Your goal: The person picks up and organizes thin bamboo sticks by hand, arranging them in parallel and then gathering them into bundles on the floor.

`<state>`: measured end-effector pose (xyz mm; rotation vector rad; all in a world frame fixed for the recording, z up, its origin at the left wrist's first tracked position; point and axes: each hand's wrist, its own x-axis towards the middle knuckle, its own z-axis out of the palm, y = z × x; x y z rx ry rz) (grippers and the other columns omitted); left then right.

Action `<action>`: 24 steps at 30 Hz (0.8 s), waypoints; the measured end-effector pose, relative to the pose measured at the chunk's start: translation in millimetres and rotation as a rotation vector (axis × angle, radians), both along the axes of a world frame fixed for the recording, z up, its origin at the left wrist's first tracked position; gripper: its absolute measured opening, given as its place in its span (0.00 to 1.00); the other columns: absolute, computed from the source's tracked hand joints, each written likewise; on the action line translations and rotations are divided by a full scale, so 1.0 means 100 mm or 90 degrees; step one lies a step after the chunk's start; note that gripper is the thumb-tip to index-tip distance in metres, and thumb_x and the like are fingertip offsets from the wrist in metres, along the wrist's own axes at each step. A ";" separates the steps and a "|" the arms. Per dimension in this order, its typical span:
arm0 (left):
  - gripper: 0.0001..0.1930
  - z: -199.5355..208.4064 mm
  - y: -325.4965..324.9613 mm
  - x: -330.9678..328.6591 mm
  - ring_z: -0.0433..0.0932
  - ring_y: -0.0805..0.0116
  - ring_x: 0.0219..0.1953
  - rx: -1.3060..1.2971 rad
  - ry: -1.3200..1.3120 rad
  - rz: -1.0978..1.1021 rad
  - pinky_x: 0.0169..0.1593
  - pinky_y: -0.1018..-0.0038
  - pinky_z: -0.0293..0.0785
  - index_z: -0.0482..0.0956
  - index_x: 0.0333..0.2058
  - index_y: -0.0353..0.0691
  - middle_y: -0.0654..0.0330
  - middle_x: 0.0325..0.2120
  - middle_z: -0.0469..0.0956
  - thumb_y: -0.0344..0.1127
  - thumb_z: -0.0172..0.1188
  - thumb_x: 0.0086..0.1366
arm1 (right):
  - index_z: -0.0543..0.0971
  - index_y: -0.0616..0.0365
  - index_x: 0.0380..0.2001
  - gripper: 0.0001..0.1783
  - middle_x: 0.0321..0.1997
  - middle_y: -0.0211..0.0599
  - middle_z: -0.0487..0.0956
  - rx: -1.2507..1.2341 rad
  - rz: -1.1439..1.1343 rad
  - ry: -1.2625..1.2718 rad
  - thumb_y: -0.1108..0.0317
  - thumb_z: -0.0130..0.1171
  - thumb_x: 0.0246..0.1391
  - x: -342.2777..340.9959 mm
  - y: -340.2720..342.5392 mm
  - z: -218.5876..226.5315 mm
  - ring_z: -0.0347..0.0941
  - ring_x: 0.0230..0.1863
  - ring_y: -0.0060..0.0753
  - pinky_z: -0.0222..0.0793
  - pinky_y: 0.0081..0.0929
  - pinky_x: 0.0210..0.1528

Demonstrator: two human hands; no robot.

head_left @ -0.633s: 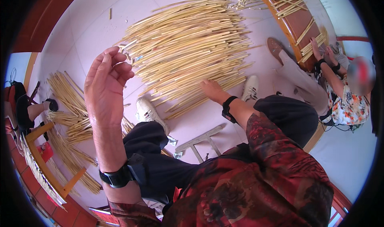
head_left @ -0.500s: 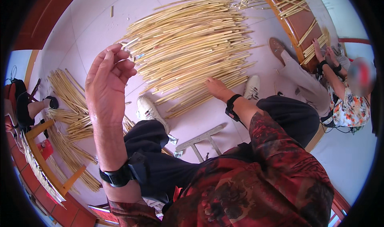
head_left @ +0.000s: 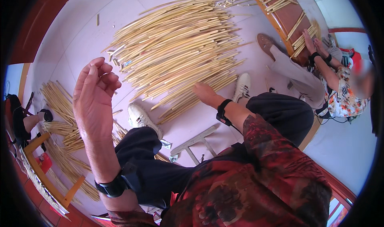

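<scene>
A broad layer of long, thin pale-yellow sticks (head_left: pixel 172 47) lies on the floor in front of me, running roughly side to side. My left hand (head_left: pixel 94 95) is raised left of the layer, palm turned inward. Its fingers are loosely bent and apart, with nothing visible in them. At the layer's near right part, my right hand (head_left: pixel 206 94) reaches down to the sticks. Those fingers are curled together with their tips hidden, so whether they hold a stick is unclear.
My shoes (head_left: pixel 144 119) flank the near sticks, with a grey wooden frame (head_left: pixel 196 141) between my legs. More stick bundles (head_left: pixel 60 101) lie at left beside a wooden stool (head_left: pixel 74 189). At right, another person's hands (head_left: pixel 310 43) are at a brown bench (head_left: pixel 276 21) bearing sticks.
The whole view has shifted, so most things appear further left. My left hand's fingers look slightly more apart. My right hand stays at the near sticks.
</scene>
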<state>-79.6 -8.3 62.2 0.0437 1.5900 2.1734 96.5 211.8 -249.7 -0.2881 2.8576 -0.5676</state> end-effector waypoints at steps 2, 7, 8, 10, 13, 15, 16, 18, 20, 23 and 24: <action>0.13 0.01 0.00 0.01 0.69 0.74 0.32 0.008 -0.009 -0.004 0.38 0.79 0.69 0.69 0.42 0.33 0.61 0.31 0.71 0.35 0.46 0.63 | 0.69 0.58 0.25 0.04 0.29 0.41 0.69 0.020 -0.078 -0.006 0.74 0.47 0.41 -0.06 -0.01 0.04 0.70 0.32 0.43 0.67 0.36 0.35; 0.13 -0.03 0.04 0.02 0.70 0.74 0.33 0.005 -0.008 -0.012 0.38 0.79 0.69 0.69 0.42 0.33 0.61 0.31 0.71 0.34 0.46 0.63 | 0.70 0.58 0.27 0.06 0.30 0.42 0.69 0.060 -0.109 -0.028 0.75 0.47 0.41 -0.03 0.10 -0.05 0.69 0.35 0.43 0.67 0.36 0.36; 0.13 -0.04 0.06 0.02 0.70 0.74 0.33 0.008 -0.004 -0.015 0.38 0.79 0.69 0.69 0.42 0.33 0.61 0.31 0.71 0.34 0.46 0.63 | 0.70 0.58 0.27 0.06 0.31 0.42 0.69 0.080 -0.112 -0.034 0.75 0.47 0.41 0.01 0.12 -0.08 0.69 0.35 0.43 0.67 0.36 0.35; 0.13 -0.04 0.03 0.02 0.70 0.74 0.33 0.004 -0.005 -0.020 0.38 0.79 0.69 0.69 0.42 0.33 0.61 0.32 0.71 0.34 0.46 0.63 | 0.70 0.58 0.27 0.06 0.31 0.41 0.69 0.078 -0.103 -0.031 0.75 0.48 0.41 0.08 0.08 -0.04 0.69 0.35 0.43 0.67 0.36 0.35; 0.12 -0.03 0.07 0.05 0.70 0.74 0.31 -0.006 -0.008 -0.009 0.37 0.79 0.68 0.69 0.41 0.33 0.61 0.30 0.71 0.34 0.46 0.63 | 0.70 0.58 0.27 0.07 0.31 0.41 0.68 0.082 -0.101 -0.024 0.75 0.48 0.40 0.21 0.08 0.01 0.69 0.34 0.43 0.67 0.36 0.34; 0.12 -0.03 0.08 0.06 0.70 0.74 0.29 -0.019 -0.010 0.013 0.35 0.79 0.68 0.70 0.40 0.33 0.60 0.29 0.72 0.35 0.46 0.62 | 0.70 0.58 0.27 0.07 0.31 0.41 0.68 0.081 -0.103 -0.019 0.76 0.48 0.40 0.27 0.09 0.04 0.69 0.34 0.43 0.67 0.35 0.34; 0.12 -0.02 0.07 0.06 0.70 0.74 0.30 -0.015 -0.003 0.005 0.36 0.79 0.68 0.70 0.40 0.33 0.60 0.29 0.72 0.34 0.46 0.62 | 0.70 0.58 0.27 0.06 0.30 0.42 0.67 0.043 -0.100 0.003 0.75 0.48 0.41 0.29 0.09 0.06 0.69 0.33 0.44 0.67 0.35 0.33; 0.12 -0.02 0.05 0.06 0.70 0.75 0.30 -0.013 0.001 0.000 0.36 0.79 0.68 0.70 0.40 0.32 0.60 0.29 0.72 0.34 0.45 0.62 | 0.70 0.57 0.26 0.05 0.29 0.43 0.67 0.004 -0.095 0.022 0.74 0.48 0.41 0.36 0.10 0.11 0.69 0.31 0.45 0.67 0.36 0.32; 0.13 -0.05 0.04 0.06 0.69 0.75 0.32 -0.010 0.024 -0.027 0.38 0.79 0.68 0.68 0.42 0.32 0.61 0.32 0.70 0.34 0.45 0.63 | 0.72 0.57 0.32 0.10 0.33 0.45 0.70 -0.025 -0.118 -0.190 0.74 0.48 0.42 0.45 0.09 0.15 0.69 0.35 0.45 0.66 0.38 0.38; 0.13 -0.03 0.09 0.07 0.69 0.75 0.31 -0.041 0.019 -0.033 0.38 0.79 0.68 0.68 0.42 0.32 0.60 0.32 0.70 0.34 0.45 0.63 | 0.74 0.55 0.35 0.12 0.36 0.47 0.73 -0.085 0.009 -0.588 0.68 0.47 0.45 0.56 0.11 -0.16 0.70 0.39 0.48 0.65 0.39 0.41; 0.13 -0.04 0.07 0.07 0.69 0.75 0.31 -0.046 0.023 -0.028 0.38 0.79 0.68 0.68 0.42 0.32 0.60 0.32 0.70 0.34 0.45 0.63 | 0.74 0.55 0.35 0.12 0.36 0.47 0.73 -0.087 0.016 -0.584 0.68 0.47 0.45 0.56 0.06 -0.20 0.70 0.39 0.48 0.65 0.39 0.41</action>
